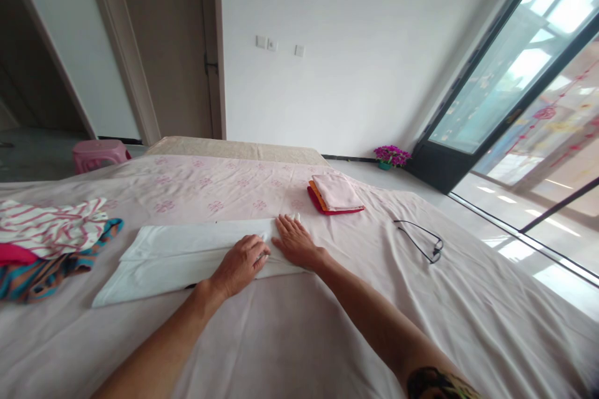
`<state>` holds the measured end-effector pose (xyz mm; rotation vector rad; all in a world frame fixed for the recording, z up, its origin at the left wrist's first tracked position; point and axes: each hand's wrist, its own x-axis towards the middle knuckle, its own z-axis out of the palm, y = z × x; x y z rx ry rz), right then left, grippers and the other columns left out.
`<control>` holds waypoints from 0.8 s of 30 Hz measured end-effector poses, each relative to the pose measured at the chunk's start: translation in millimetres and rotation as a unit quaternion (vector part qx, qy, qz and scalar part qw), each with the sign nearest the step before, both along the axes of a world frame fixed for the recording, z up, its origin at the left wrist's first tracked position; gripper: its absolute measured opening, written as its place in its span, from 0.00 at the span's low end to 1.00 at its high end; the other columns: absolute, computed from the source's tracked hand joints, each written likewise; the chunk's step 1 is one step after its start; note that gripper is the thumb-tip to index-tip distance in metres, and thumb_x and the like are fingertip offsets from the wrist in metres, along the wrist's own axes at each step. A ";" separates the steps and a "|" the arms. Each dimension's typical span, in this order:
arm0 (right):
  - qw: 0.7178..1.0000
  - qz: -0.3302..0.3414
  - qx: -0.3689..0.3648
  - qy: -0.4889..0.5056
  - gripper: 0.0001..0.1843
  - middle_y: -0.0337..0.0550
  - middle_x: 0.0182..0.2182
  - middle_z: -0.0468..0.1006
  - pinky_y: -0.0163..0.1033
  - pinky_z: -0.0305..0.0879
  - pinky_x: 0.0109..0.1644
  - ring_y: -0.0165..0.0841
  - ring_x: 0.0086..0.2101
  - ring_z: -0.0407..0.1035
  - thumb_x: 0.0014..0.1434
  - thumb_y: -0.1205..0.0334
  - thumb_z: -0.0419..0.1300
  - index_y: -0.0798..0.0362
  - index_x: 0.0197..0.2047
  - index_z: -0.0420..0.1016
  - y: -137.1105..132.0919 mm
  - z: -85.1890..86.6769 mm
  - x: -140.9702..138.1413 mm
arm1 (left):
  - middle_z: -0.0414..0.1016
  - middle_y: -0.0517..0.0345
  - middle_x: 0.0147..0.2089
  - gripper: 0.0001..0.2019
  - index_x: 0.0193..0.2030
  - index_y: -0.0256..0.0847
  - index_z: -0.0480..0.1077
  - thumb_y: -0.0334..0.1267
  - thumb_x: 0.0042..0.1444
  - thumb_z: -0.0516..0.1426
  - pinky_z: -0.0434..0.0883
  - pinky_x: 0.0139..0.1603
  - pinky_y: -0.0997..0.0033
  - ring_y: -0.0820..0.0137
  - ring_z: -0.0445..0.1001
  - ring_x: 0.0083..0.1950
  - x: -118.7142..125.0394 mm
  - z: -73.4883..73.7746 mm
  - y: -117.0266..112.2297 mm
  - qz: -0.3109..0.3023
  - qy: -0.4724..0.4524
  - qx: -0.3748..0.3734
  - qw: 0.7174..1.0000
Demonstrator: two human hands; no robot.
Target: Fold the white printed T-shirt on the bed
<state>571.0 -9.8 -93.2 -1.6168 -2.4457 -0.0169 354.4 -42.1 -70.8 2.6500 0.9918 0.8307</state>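
A white garment point(173, 246), folded into a long strip, lies across the pale pink bedsheet point(281, 330). Its exact kind does not show. My left hand point(241, 264) rests on the middle of the strip, its fingers curled in and gathering the white fabric. At the strip's right end my right hand point(296, 242) lies flat, palm down, with fingers stretched out over the cloth. The two hands are close together, with a small ruck in the fabric between them.
Folded pink, orange and red cloths point(337, 192) are stacked beyond my right hand. Black-framed glasses point(433, 246) lie farther right. Crumpled striped clothes point(51, 230) are heaped at left. Past the bed are a pink stool point(100, 153), a flower pot point(384, 164) and a glass door point(496, 93).
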 end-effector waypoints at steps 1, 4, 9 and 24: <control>1.000 -0.008 -0.006 -0.006 0.32 0.56 0.70 0.52 0.54 0.43 0.71 0.46 0.69 0.46 0.70 0.50 0.48 0.58 0.71 0.54 0.2 2.0 4.0 | 0.74 0.55 0.43 0.07 0.41 0.42 0.72 0.37 0.65 0.53 0.69 0.53 0.63 0.65 0.71 0.49 -4.2 1.7 -0.7 -0.012 -0.001 -0.003 1.000; 0.998 -0.050 -0.025 -0.017 0.31 0.57 0.69 0.56 0.55 0.42 0.71 0.45 0.68 0.48 0.71 0.50 0.47 0.58 0.70 0.58 3.2 16.8 9.3 | 0.75 0.56 0.42 0.10 0.41 0.43 0.72 0.38 0.67 0.50 0.69 0.52 0.65 0.67 0.71 0.47 -15.1 7.8 -0.7 -0.021 -0.006 -0.016 1.000; 0.999 -0.045 0.006 0.023 0.30 0.54 0.70 0.55 0.56 0.44 0.71 0.43 0.69 0.46 0.72 0.51 0.45 0.55 0.72 0.54 3.7 35.0 -13.2 | 0.74 0.54 0.45 0.10 0.46 0.42 0.72 0.39 0.66 0.51 0.68 0.53 0.62 0.66 0.72 0.48 -20.2 9.7 3.7 -0.008 0.015 0.017 1.000; 0.996 0.069 -0.024 0.055 0.29 0.49 0.70 0.55 0.57 0.43 0.71 0.42 0.69 0.46 0.73 0.51 0.41 0.50 0.72 0.54 3.3 24.8 -39.6 | 0.77 0.53 0.53 0.17 0.53 0.43 0.73 0.41 0.69 0.46 0.68 0.61 0.62 0.66 0.72 0.58 -93.1 11.3 23.6 0.116 -0.012 -0.004 0.993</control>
